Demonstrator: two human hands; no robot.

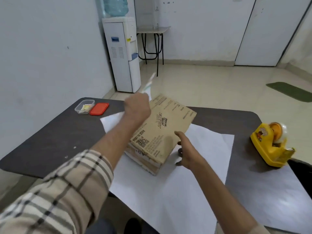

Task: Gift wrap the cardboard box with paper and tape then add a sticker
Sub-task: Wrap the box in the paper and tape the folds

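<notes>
Head view gives us the white paper [168, 191] spread over the dark table [50, 141], with the cardboard box [167, 125] lying askew on its far half. Our right hand [186, 152] rests spread and loose against the box's right edge, while our left hand [137, 107], above the box's far left corner, is fisted round a blurred pale strip [148, 84] we cannot identify. Farther off stand a yellow tape dispenser [270, 146] at right and a clear tub [84, 106] beside a red lid [99, 108] at far left.

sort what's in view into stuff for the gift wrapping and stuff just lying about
For the job: cardboard box, wrapping paper, yellow tape dispenser, clear tub (maybe stickers).
Lying about: red lid, water dispenser, folding table, green mat.
</notes>
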